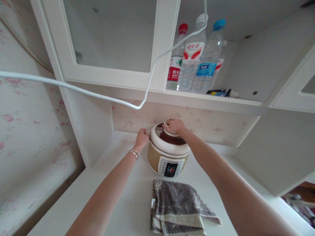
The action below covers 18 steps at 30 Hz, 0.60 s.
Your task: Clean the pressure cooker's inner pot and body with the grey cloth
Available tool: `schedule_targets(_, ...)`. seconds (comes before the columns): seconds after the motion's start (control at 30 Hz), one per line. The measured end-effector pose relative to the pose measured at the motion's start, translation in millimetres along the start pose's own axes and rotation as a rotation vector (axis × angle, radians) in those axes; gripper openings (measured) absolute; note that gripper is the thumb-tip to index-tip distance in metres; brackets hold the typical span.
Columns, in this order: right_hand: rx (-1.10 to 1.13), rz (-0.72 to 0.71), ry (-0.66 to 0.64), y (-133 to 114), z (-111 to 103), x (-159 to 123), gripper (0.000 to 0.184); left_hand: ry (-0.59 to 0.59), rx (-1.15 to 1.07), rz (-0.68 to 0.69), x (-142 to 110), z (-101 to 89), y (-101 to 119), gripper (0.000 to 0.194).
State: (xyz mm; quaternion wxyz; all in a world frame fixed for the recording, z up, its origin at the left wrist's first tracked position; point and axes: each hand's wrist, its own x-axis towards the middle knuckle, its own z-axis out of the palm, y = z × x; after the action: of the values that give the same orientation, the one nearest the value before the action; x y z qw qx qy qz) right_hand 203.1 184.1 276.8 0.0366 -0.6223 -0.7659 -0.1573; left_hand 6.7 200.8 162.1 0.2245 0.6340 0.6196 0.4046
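Note:
A round electric cooker (167, 161) with a tan body, white lid and a control panel on its front stands on the white counter (118, 196). My right hand (174, 126) is closed over the knob on top of the lid. My left hand (142, 137), with a silver bangle at the wrist, is curled against the cooker's left rim. A folded grey and cream towel (176, 206) lies on the counter just in front of the cooker.
Three plastic water bottles (197, 62) stand on the open shelf above, beside small items (221, 92). A white cable (98, 95) hangs across the view. A glass-front cabinet door (110, 39) is at upper left, and floral wallpaper (29, 131) covers the left wall.

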Motion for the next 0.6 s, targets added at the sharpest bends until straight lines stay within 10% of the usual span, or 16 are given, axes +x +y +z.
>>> schedule_targets(0.6, 0.025, 0.201, -0.09, -15.4, 24.7, 24.0, 0.045, -0.212, 0.246, -0.089, 28.7, 12.5, -11.2, 0.033)
